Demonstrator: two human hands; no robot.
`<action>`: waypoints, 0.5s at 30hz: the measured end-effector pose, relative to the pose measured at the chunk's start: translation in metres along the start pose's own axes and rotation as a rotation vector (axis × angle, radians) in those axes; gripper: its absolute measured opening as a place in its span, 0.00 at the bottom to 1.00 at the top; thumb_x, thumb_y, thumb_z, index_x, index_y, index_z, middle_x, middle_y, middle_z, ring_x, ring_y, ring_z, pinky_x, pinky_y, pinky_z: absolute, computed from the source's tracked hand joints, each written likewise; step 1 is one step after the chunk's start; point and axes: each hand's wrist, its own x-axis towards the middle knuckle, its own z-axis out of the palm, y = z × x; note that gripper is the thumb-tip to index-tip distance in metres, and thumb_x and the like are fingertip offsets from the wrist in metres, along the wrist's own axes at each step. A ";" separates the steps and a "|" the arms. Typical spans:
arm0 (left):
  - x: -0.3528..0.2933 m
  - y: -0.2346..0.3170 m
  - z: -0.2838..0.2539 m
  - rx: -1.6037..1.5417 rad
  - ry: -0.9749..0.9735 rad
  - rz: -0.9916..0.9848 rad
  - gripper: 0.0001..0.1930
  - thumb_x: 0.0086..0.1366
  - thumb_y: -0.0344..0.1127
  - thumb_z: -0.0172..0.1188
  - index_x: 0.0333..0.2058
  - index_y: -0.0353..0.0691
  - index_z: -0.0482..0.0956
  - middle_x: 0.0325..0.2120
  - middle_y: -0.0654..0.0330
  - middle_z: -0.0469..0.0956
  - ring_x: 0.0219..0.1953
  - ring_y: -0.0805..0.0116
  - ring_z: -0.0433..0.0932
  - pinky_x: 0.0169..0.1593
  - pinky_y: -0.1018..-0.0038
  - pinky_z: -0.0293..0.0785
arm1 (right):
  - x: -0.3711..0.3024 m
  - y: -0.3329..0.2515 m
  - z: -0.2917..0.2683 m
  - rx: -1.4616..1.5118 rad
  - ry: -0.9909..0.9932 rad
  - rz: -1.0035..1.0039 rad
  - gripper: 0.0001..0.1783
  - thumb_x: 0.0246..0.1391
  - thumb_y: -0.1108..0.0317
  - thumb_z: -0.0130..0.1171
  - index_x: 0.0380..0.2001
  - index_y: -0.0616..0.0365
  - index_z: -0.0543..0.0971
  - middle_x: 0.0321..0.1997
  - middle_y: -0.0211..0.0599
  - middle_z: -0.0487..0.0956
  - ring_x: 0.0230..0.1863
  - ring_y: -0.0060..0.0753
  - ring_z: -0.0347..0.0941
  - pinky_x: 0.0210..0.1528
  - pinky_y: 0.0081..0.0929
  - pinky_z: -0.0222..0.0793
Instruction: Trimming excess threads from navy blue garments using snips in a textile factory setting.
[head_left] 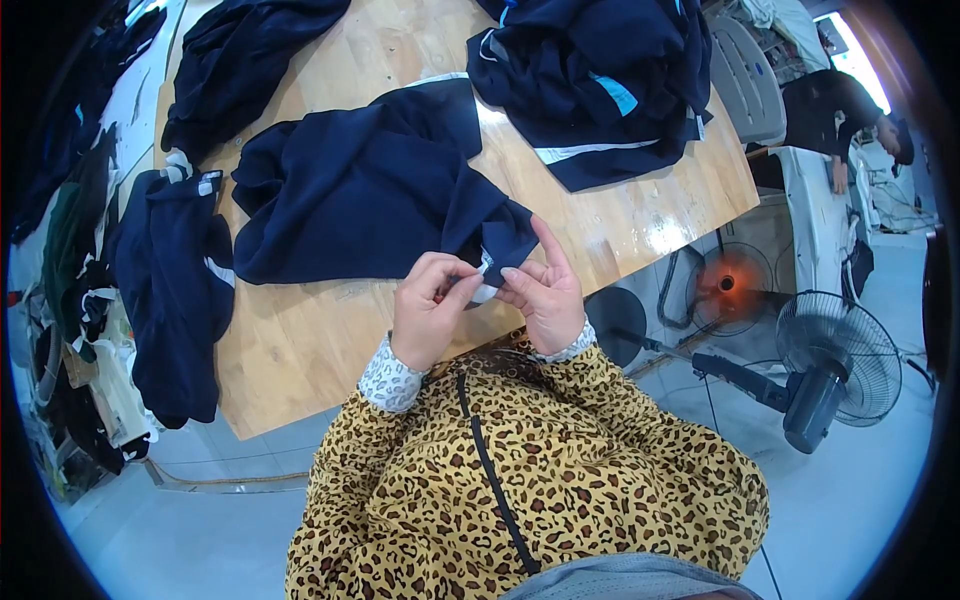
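Observation:
A navy garment piece (350, 200) lies spread on the wooden table (300, 370), its near right corner lifted at the table's front edge. My left hand (430, 305) pinches a small white strip (484, 264) at that corner; whether this is a label or a tape I cannot tell. Close beside it, my right hand (548, 298) grips the navy cloth between thumb and fingers, with the index finger stretched out along the edge. A bit of white shows below the fingers, between the two hands.
More navy garments lie on the table: a large pile (600, 90) at the far right, a dark one (245, 70) at the far left, another (170, 290) over the left edge. Right of the table stand a fan (840, 355), a glowing heater (728, 284) and a grey chair (745, 80). A person (835, 120) bends over a white table.

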 end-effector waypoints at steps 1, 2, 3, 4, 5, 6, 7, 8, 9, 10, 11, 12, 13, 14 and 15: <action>0.000 0.000 -0.002 0.001 0.001 -0.001 0.06 0.55 0.26 0.61 0.33 0.33 0.78 0.29 0.65 0.71 0.24 0.82 0.68 0.28 0.85 0.66 | 0.001 0.001 0.000 0.014 0.001 0.007 0.41 0.51 0.82 0.52 0.65 0.53 0.47 0.31 0.32 0.75 0.32 0.19 0.73 0.36 0.19 0.73; 0.002 -0.001 -0.004 -0.051 0.009 -0.082 0.05 0.56 0.27 0.60 0.32 0.33 0.77 0.29 0.66 0.71 0.25 0.83 0.69 0.28 0.85 0.66 | 0.001 0.001 0.000 0.014 0.000 0.009 0.41 0.51 0.82 0.52 0.65 0.53 0.47 0.31 0.32 0.75 0.32 0.19 0.73 0.36 0.19 0.73; 0.003 -0.001 -0.006 -0.103 0.017 -0.163 0.05 0.58 0.27 0.59 0.31 0.32 0.77 0.29 0.66 0.71 0.26 0.83 0.69 0.28 0.85 0.66 | 0.002 0.001 0.001 0.012 0.003 0.007 0.41 0.51 0.82 0.52 0.65 0.52 0.47 0.31 0.32 0.75 0.32 0.19 0.73 0.37 0.19 0.73; 0.005 0.000 -0.007 -0.087 0.002 -0.179 0.05 0.59 0.29 0.58 0.31 0.32 0.76 0.30 0.67 0.71 0.26 0.84 0.69 0.28 0.86 0.67 | 0.002 0.002 0.001 0.010 0.006 0.006 0.41 0.51 0.82 0.52 0.65 0.52 0.48 0.31 0.31 0.75 0.32 0.19 0.73 0.37 0.19 0.73; 0.007 0.001 -0.007 -0.087 0.003 -0.180 0.05 0.59 0.29 0.58 0.31 0.32 0.76 0.30 0.67 0.71 0.26 0.84 0.69 0.28 0.86 0.67 | 0.001 0.001 0.002 0.009 0.005 0.008 0.41 0.51 0.82 0.52 0.65 0.52 0.48 0.31 0.31 0.75 0.32 0.19 0.73 0.37 0.19 0.73; 0.008 0.003 -0.005 -0.127 -0.007 -0.229 0.06 0.59 0.29 0.58 0.31 0.32 0.76 0.28 0.67 0.71 0.26 0.84 0.68 0.28 0.86 0.66 | 0.001 0.001 0.003 -0.001 0.006 0.013 0.41 0.51 0.82 0.52 0.65 0.52 0.48 0.31 0.31 0.75 0.33 0.19 0.73 0.37 0.20 0.73; 0.009 0.006 -0.004 -0.166 -0.018 -0.276 0.06 0.60 0.30 0.58 0.31 0.32 0.76 0.27 0.67 0.71 0.25 0.85 0.67 0.28 0.86 0.66 | 0.001 0.000 0.004 -0.012 0.005 0.017 0.40 0.51 0.82 0.52 0.65 0.52 0.48 0.31 0.31 0.75 0.33 0.19 0.73 0.37 0.20 0.73; 0.011 0.006 -0.003 -0.167 -0.016 -0.276 0.06 0.60 0.30 0.58 0.31 0.32 0.76 0.27 0.67 0.71 0.25 0.85 0.67 0.28 0.86 0.66 | 0.000 -0.001 0.005 -0.012 0.004 0.017 0.40 0.51 0.82 0.52 0.65 0.52 0.48 0.31 0.31 0.75 0.33 0.19 0.73 0.37 0.20 0.73; 0.012 0.006 -0.002 -0.164 -0.035 -0.278 0.06 0.60 0.31 0.58 0.31 0.32 0.75 0.26 0.68 0.71 0.25 0.85 0.66 0.27 0.86 0.65 | 0.000 -0.001 0.005 -0.018 -0.011 0.016 0.40 0.51 0.82 0.52 0.64 0.52 0.49 0.33 0.31 0.75 0.34 0.18 0.72 0.37 0.19 0.72; 0.013 0.005 -0.001 -0.161 -0.056 -0.279 0.07 0.61 0.31 0.57 0.31 0.32 0.75 0.24 0.68 0.71 0.24 0.85 0.65 0.26 0.86 0.64 | 0.000 -0.001 0.004 -0.024 -0.024 0.013 0.39 0.51 0.82 0.52 0.64 0.53 0.51 0.34 0.32 0.75 0.34 0.18 0.72 0.37 0.18 0.71; 0.013 0.003 -0.001 -0.162 -0.059 -0.279 0.07 0.61 0.31 0.57 0.31 0.32 0.75 0.24 0.68 0.71 0.24 0.85 0.65 0.26 0.86 0.64 | 0.001 0.001 0.002 -0.024 -0.022 0.012 0.39 0.51 0.82 0.52 0.64 0.53 0.51 0.34 0.32 0.75 0.34 0.18 0.72 0.37 0.18 0.71; 0.013 0.001 0.000 -0.130 -0.070 -0.232 0.07 0.61 0.31 0.57 0.31 0.33 0.74 0.23 0.69 0.70 0.24 0.85 0.65 0.26 0.86 0.63 | 0.002 0.003 -0.001 -0.075 -0.047 -0.027 0.37 0.51 0.82 0.53 0.63 0.53 0.52 0.37 0.33 0.74 0.35 0.18 0.71 0.37 0.17 0.71; 0.013 0.000 0.000 -0.097 -0.079 -0.186 0.07 0.62 0.31 0.56 0.30 0.33 0.74 0.21 0.69 0.70 0.24 0.85 0.65 0.25 0.85 0.63 | 0.002 0.003 0.000 -0.125 -0.073 -0.064 0.36 0.51 0.81 0.53 0.63 0.54 0.54 0.40 0.34 0.73 0.36 0.18 0.70 0.38 0.16 0.70; 0.013 -0.001 0.000 -0.097 -0.080 -0.187 0.07 0.62 0.31 0.56 0.30 0.33 0.74 0.21 0.69 0.70 0.24 0.85 0.65 0.25 0.85 0.63 | 0.002 0.003 0.001 -0.124 -0.072 -0.064 0.36 0.51 0.81 0.53 0.63 0.54 0.54 0.40 0.34 0.73 0.36 0.18 0.70 0.38 0.16 0.70; 0.013 -0.002 -0.001 -0.121 -0.087 -0.178 0.06 0.62 0.31 0.55 0.30 0.33 0.73 0.22 0.69 0.70 0.23 0.84 0.64 0.25 0.85 0.63 | 0.000 0.003 0.003 -0.179 -0.080 -0.116 0.36 0.50 0.82 0.53 0.62 0.55 0.56 0.44 0.35 0.72 0.36 0.17 0.69 0.38 0.15 0.69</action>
